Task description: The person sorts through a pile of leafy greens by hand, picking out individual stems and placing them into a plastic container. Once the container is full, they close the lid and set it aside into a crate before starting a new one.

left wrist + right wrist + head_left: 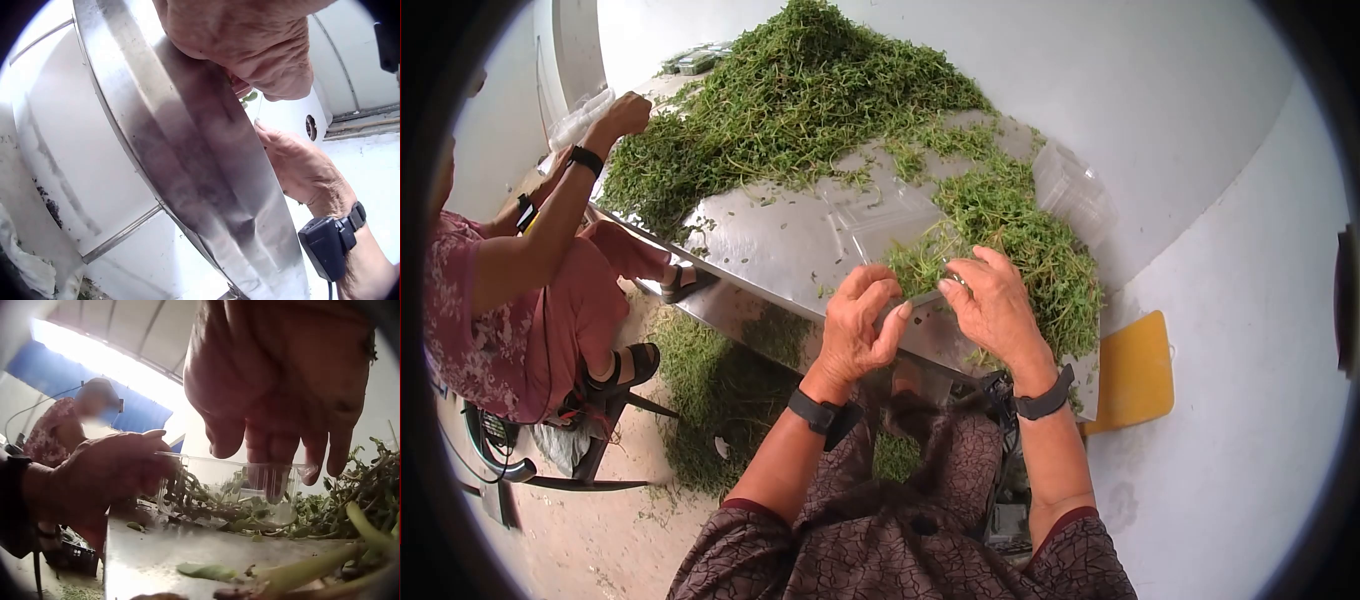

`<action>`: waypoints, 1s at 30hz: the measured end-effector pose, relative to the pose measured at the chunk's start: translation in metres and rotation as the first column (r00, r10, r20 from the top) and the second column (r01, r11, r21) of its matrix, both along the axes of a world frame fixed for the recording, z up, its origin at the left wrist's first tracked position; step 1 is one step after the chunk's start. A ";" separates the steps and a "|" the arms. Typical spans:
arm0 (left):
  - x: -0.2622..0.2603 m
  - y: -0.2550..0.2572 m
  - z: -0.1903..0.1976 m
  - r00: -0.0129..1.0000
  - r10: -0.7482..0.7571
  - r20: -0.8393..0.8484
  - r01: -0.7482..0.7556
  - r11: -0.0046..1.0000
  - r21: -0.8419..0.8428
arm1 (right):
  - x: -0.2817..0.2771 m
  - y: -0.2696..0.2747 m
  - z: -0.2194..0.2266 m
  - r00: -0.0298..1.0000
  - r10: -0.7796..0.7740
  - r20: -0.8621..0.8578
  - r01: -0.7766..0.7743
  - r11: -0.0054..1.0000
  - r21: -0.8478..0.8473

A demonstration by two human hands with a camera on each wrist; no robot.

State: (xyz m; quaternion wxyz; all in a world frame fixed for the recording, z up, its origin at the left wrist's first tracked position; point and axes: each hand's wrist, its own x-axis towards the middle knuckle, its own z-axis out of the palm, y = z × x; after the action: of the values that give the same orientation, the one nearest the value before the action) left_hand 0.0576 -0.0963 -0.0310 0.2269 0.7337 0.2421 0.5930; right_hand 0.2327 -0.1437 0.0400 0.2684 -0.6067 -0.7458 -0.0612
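Note:
Between my hands, at the near edge of the steel table, stands a clear plastic box point(215, 467) with leafy green sprigs point(184, 490) in it. My left hand point(862, 322) grips the box's left end, thumb up at the rim, as the right wrist view shows. My right hand point(1000, 312) is over the opposite end, its fingers point(275, 447) reaching down straight at the greens and the wall. From the left wrist view, the table's steel edge point(200, 162) hides most of the box.
A tall mound of greens point(820, 90) covers the back of the steel table point(755, 235); a smaller pile point(1045, 265) lies right. Clear containers point(1075, 190) stand beyond it. Another person point(550, 290) sits at left. A yellow chair back point(1138, 370) is at right, more greens point(710, 390) below.

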 end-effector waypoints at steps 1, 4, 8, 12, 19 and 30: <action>0.000 -0.001 0.000 1.000 0.000 0.000 0.000 1.000 0.002 | -0.001 -0.002 0.003 1.000 0.000 0.000 0.000 1.000 0.002; 0.001 0.000 -0.001 1.000 0.012 -0.010 -0.012 1.000 0.003 | -0.001 -0.002 0.012 0.999 0.037 -0.001 -0.037 0.999 0.004; 0.000 0.000 -0.002 1.000 0.003 -0.003 -0.003 1.000 0.010 | 0.013 0.012 0.015 0.971 0.044 -0.236 -0.019 0.994 0.107; 0.001 0.000 0.000 1.000 0.006 0.002 -0.006 0.999 0.032 | 0.016 0.021 0.019 0.980 -0.041 -0.193 0.049 0.998 0.035; 0.001 -0.001 0.002 1.000 0.009 -0.013 -0.009 0.999 0.039 | 0.015 0.030 -0.008 0.995 0.060 0.085 -0.068 0.993 0.098; 0.001 0.000 0.000 1.000 0.001 -0.010 -0.001 0.999 0.042 | 0.003 0.022 0.015 0.957 0.088 0.277 -0.008 0.961 -0.277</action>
State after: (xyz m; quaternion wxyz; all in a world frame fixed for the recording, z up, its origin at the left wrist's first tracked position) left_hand 0.0583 -0.0958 -0.0308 0.2100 0.7412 0.2310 0.5942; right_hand 0.2354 -0.1218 0.0547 0.0730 -0.6041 -0.7926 -0.0385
